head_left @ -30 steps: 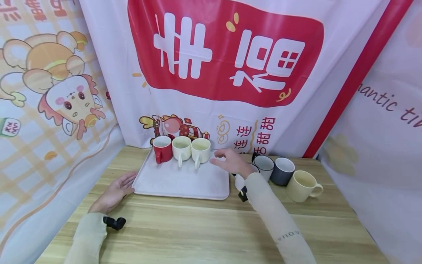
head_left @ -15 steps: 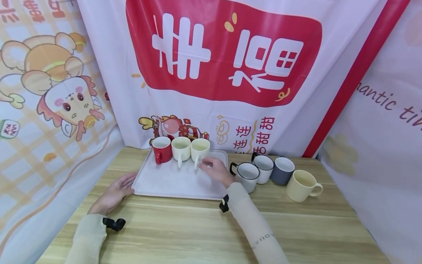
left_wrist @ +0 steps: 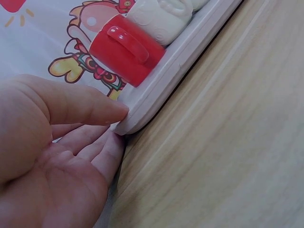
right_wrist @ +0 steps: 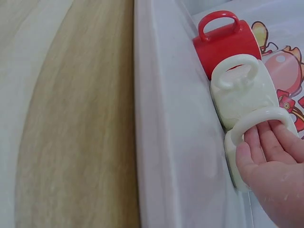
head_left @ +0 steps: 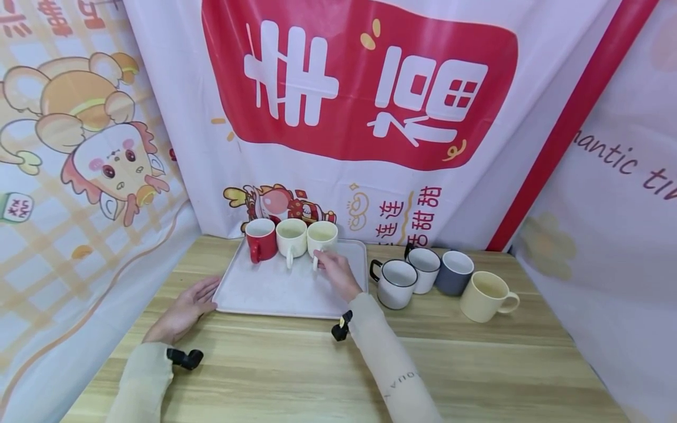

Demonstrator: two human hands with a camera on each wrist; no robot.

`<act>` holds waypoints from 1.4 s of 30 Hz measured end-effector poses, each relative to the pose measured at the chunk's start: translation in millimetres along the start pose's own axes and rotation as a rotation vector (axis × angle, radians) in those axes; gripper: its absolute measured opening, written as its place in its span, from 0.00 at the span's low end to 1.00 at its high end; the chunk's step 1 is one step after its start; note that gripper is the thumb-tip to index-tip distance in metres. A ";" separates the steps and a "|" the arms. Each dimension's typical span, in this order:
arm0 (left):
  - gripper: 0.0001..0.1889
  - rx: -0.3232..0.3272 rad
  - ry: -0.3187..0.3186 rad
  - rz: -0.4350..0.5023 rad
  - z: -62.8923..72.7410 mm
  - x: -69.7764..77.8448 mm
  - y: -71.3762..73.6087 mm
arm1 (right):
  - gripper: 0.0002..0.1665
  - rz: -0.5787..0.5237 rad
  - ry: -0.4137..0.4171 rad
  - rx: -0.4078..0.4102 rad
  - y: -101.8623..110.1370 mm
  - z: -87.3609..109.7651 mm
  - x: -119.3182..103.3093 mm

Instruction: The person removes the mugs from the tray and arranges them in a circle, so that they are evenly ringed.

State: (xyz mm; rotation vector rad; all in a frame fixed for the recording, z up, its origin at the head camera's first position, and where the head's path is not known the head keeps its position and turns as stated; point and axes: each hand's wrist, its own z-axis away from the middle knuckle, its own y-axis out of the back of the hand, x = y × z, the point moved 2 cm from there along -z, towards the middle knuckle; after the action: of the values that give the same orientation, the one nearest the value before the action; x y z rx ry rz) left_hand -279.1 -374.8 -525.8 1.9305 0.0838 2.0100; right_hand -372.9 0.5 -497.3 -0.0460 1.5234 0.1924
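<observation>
On the white tray (head_left: pixel 264 296), a red mug (head_left: pixel 261 239) and two cream mugs stand in a row along the back, handles facing the front. My right hand (head_left: pixel 338 273) is at the rightmost cream mug (head_left: pixel 322 235). In the right wrist view, fingers (right_wrist: pixel 270 145) reach behind its handle (right_wrist: pixel 261 116), and the thumb presses near the handle's end. Beside the tray's front left corner lies my left hand (head_left: pixel 185 308), its fingers straight along the side. The left wrist view puts its thumb (left_wrist: pixel 95 107) right at the tray rim.
Right of the tray stand two white mugs with black rims, the nearer white mug (head_left: pixel 396 284) beside the tray edge. A grey mug (head_left: pixel 453 273) and a pale yellow mug (head_left: pixel 483 296) follow. Printed cloths (head_left: pixel 359 76) hang behind and beside the wooden table (head_left: pixel 296 364).
My right hand has moved left and down from the right of the row to the rightmost cream mug's handle. The left hand and the mugs stay in place.
</observation>
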 end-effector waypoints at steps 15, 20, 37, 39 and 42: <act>0.41 -0.005 -0.011 0.020 0.9 0.9 1.1 | 0.28 0.103 -0.011 0.198 -1.5 10.0 0.6; 0.41 -0.004 -0.003 0.013 1.7 0.0 2.8 | 0.28 0.092 0.019 0.164 2.0 15.9 1.6; 0.41 -0.014 -0.041 0.056 -0.9 2.9 2.6 | 0.29 0.070 0.073 -0.160 37.6 56.6 -14.6; 0.41 -0.016 -0.035 0.055 -1.2 1.9 2.2 | 0.29 0.063 0.066 -0.190 42.6 63.4 -16.0; 0.41 -0.019 -0.027 0.053 -1.3 0.8 1.7 | 0.28 0.037 0.064 -0.228 51.3 75.4 -20.1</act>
State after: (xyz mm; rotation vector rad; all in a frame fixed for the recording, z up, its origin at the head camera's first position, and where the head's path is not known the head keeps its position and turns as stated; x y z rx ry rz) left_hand -280.7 -375.9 -524.6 1.9668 0.0074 2.0106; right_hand -307.0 60.3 -469.0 -0.2065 1.5607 0.3969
